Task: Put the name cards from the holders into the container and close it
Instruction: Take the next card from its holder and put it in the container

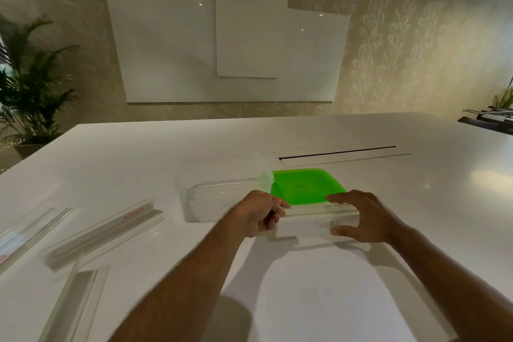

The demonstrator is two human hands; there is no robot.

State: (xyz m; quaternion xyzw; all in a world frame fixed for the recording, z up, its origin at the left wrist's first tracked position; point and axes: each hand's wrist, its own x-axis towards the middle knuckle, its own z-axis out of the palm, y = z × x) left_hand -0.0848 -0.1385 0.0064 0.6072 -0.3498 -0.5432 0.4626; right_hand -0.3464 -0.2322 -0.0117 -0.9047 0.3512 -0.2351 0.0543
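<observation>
- Gripping holder (316,226) between both hands, long axis running left-right.
- Left hand (259,214) pinching card end; right hand (358,216) spread wide, clamping holder.
- Sitting just behind-left: container (222,189), nearer left hand; lid (305,184) beside it.

Looks like an office meeting room: wide white table (361,136) with a cable slot (337,153), glass whiteboard (166,50), potted palm (30,75).
</observation>
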